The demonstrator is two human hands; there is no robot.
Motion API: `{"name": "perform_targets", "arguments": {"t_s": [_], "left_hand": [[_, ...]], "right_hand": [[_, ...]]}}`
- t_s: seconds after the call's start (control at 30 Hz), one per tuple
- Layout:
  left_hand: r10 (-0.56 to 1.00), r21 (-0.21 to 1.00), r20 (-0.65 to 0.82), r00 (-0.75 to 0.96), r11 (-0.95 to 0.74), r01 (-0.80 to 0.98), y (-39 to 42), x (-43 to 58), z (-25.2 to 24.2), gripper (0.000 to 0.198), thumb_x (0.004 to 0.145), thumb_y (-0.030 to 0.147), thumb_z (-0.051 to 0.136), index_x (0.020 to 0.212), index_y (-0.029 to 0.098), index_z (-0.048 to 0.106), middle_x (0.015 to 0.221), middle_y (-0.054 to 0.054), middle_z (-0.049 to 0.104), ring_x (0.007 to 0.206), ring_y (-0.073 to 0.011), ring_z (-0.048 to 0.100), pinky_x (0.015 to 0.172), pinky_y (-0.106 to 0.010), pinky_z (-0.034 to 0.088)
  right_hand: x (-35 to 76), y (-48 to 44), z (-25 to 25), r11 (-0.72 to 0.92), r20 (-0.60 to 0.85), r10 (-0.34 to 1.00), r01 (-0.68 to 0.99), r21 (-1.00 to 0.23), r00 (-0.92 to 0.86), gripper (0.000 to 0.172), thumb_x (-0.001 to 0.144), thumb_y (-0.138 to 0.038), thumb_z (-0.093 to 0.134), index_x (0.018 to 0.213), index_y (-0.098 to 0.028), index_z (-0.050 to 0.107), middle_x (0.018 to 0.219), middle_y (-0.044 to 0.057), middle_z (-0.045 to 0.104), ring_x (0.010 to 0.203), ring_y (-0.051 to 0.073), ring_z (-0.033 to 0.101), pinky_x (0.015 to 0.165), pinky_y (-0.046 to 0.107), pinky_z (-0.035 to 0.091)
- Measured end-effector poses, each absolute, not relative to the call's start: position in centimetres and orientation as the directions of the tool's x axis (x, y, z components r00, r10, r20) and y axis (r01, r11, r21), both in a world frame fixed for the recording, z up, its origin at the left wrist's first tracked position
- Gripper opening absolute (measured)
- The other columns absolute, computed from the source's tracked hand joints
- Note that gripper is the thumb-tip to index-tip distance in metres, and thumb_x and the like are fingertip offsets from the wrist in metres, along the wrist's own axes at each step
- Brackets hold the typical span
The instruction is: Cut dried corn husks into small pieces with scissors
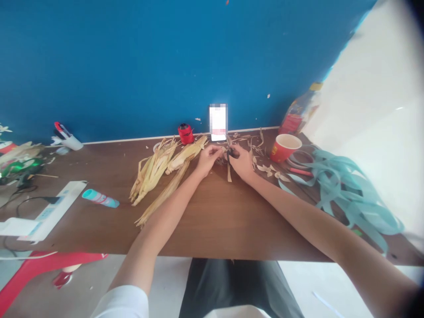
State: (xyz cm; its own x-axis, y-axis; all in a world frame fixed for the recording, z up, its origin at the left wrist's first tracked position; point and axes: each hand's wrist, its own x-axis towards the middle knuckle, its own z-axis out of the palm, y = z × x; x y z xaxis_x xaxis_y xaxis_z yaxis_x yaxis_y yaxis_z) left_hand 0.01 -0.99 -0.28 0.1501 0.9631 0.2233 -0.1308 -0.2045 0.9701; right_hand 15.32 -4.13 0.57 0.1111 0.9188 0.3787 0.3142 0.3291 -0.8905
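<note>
My left hand (211, 158) is closed in a pinch on a small piece of dried corn husk, mostly hidden by the fingers. Close beside it, my right hand (241, 160) grips a pair of scissors (228, 140), dark at the handle, with the blades pointing away from me. A narrow husk strip (229, 173) hangs below the right hand's fingers. Left of my hands lie bundles of pale yellow corn husks (154, 170). Cut husk scraps (270, 170) are scattered to the right and behind my hands.
A lit phone (218, 121) leans on the blue wall behind a red roll (186, 134). To the right are a red paper cup (285, 148), a bottle (300, 110) and tangled teal ribbon (344, 181). A glue stick (100, 198) and power strip (54, 212) lie left.
</note>
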Motion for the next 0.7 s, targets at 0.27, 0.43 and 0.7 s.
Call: {"name": "perform_targets", "arguments": {"t_s": [0.27, 0.43, 0.7], "left_hand": [[0.995, 0.889, 0.096, -0.026, -0.097, -0.447, -0.3, -0.5, -0.2, 0.033, 0.070, 0.034, 0.081, 0.090, 0.016, 0.062, 0.081, -0.001, 0.066, 0.073, -0.0090, 0.061, 0.071, -0.023, 0.049], [0.991, 0.901, 0.131, -0.023, -0.129, -0.414, -0.1, -0.6, -0.3, 0.030, 0.074, 0.034, 0.078, 0.093, 0.017, 0.063, 0.083, 0.000, 0.064, 0.071, -0.0081, 0.058, 0.065, -0.022, 0.046], [0.989, 0.920, 0.126, -0.076, -0.145, -0.364, -0.2, -0.5, -0.2, 0.026, 0.078, 0.036, 0.074, 0.083, 0.018, 0.055, 0.076, 0.001, 0.058, 0.071, -0.0090, 0.055, 0.068, -0.023, 0.045]], "right_hand": [[15.1, -4.2, 0.2, 0.327, 0.377, 0.926, 0.512, -0.794, -0.007, 0.037, 0.072, -0.028, 0.061, 0.106, -0.020, 0.072, 0.082, 0.003, 0.073, 0.077, 0.023, 0.068, 0.073, 0.033, 0.052], [14.9, -4.8, 0.9, 0.316, 0.360, 0.931, 0.619, -0.719, -0.058, 0.034, 0.073, -0.026, 0.059, 0.104, -0.024, 0.072, 0.081, 0.001, 0.073, 0.074, 0.022, 0.067, 0.072, 0.032, 0.051], [14.7, -5.2, 1.3, 0.288, 0.339, 0.938, 0.719, -0.632, -0.077, 0.037, 0.073, -0.025, 0.060, 0.108, -0.026, 0.071, 0.080, 0.001, 0.072, 0.078, 0.023, 0.067, 0.073, 0.031, 0.050]]}}
